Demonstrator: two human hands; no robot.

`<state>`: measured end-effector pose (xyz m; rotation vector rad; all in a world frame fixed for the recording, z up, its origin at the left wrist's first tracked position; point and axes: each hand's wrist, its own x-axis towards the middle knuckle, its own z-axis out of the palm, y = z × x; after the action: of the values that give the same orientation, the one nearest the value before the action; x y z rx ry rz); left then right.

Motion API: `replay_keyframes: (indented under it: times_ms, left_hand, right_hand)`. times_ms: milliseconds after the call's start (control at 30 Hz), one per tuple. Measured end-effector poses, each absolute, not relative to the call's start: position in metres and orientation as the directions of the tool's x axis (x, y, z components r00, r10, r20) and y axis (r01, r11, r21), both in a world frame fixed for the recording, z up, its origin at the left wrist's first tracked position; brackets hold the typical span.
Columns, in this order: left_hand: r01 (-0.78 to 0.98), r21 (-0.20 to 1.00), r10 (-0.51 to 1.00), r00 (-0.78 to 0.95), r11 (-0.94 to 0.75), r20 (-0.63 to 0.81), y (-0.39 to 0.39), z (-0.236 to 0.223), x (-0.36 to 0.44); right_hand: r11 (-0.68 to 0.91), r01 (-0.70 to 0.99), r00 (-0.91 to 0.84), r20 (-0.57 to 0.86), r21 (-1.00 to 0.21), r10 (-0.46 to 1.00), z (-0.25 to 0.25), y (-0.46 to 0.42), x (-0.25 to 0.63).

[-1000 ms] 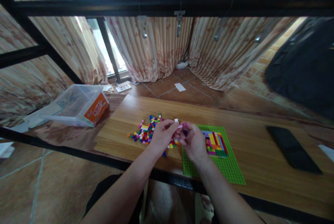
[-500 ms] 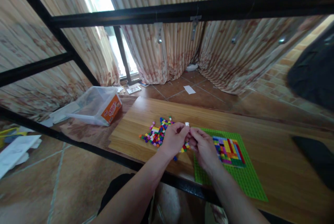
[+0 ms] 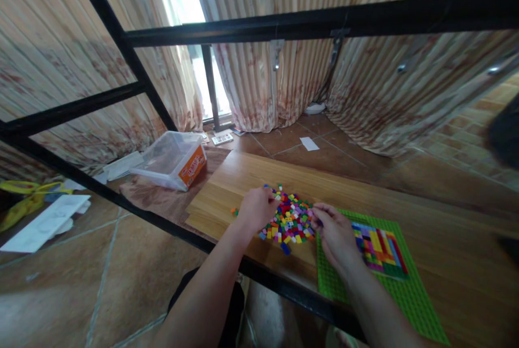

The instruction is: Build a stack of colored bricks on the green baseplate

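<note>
My left hand [image 3: 258, 211] reaches over the left side of a pile of small coloured toy bricks [image 3: 288, 219], its fingers bent down and closed together. Whatever the fingertips pinch is hidden by the hand. At the pile's right edge my right hand [image 3: 335, 233] is closed, with a small pink-purple toy brick [image 3: 311, 212] at the thumb and fingertips. Beneath the right wrist lies a green studded baseplate [image 3: 409, 288]. A flat block of multicoloured bricks [image 3: 381, 251] is built on it, partly covered by the right hand.
The bricks lie on a wooden table [image 3: 259, 167]. Left of it stands a clear plastic box [image 3: 172, 161] with an orange label. A black metal bar [image 3: 284, 283] runs along the near edge. Another black bar [image 3: 243, 33] crosses ahead, before curtains. A dark object [image 3: 508, 248] lies far right.
My hands were together over the pile, with a white brick at their fingertips; now they are apart. The left hand has moved left over the bricks. The view has turned left.
</note>
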<state>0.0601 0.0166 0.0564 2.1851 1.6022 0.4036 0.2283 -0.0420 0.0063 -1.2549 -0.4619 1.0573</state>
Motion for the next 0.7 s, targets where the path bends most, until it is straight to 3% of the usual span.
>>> replay_keyframes:
  times_ms: [233, 467, 700]
  left_hand:
    - [0.884, 0.340, 0.932, 0.359, -0.321, -0.052, 0.013, 0.051, 0.072]
    - [0.845, 0.416, 0.916, 0.396, -0.337, -0.063, 0.019, 0.052, 0.066]
    - [0.893, 0.423, 0.988, 0.151, -0.150, 0.032, 0.062, 0.045, 0.042]
  right_hand:
    - [-0.033, -0.188, 0.539, -0.131, -0.982, 0.832, -0.008, -0.037, 0.226]
    - [0.001, -0.083, 0.495, -0.040, -0.997, 0.868, -0.013, -0.036, 0.227]
    - [0.002, -0.166, 0.447, -0.074, -0.986, 0.892, -0.009, -0.039, 0.225]
